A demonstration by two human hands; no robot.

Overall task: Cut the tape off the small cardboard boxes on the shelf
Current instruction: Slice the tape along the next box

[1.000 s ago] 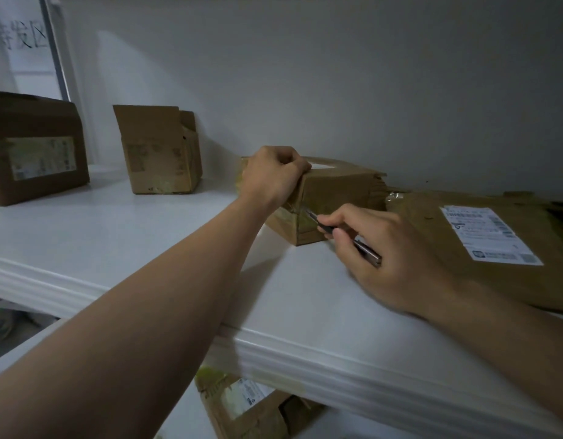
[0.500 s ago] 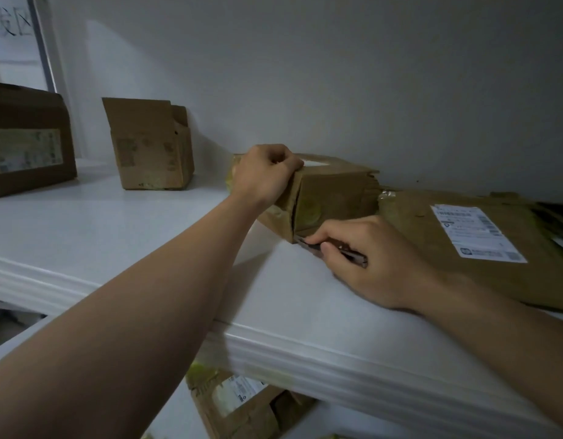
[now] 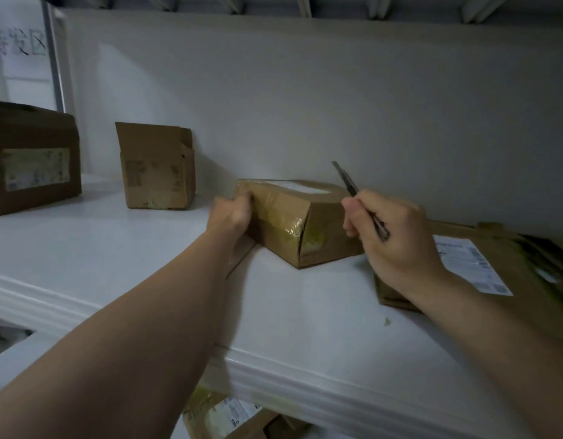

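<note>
Across the whole view, a white shelf (image 3: 115,280), with four cartons on top and one more parcel (image 3: 223,416) below its front edge.

At far left, a big closed box (image 3: 33,160), label facing out. No telling from here whether its tape is cut.

At far right, a flat parcel (image 3: 533,280) with a white label (image 3: 473,264), lying low on the shelf, edges ragged. State of its tape unclear.

Toward the back wall, between the big closed box and the work, an open box (image 3: 153,166) standing with one flap up. Judged either finished or never sealed.

In the middle, near the wall, the small box (image 3: 324,236) being worked on. Set on the shelf at an angle, one corner toward the camera. Glossy tape (image 3: 293,224) wrinkled over the near end and corner, apparently not fully cut.

Gripped at its left end by the left hand (image 3: 232,213), fingers curled round the edge. Just beside its right end, the right hand (image 3: 394,236), closed round a knife (image 3: 353,188) in a pen-like pinch. Blade held clear of the cardboard, pointing up toward the wall.

Judged mid-task: no cutting at this instant, probably a pause between strokes. Left to do, by the look of it: the tape on the near corner and top of this box, then any sealed box among the others.
</note>
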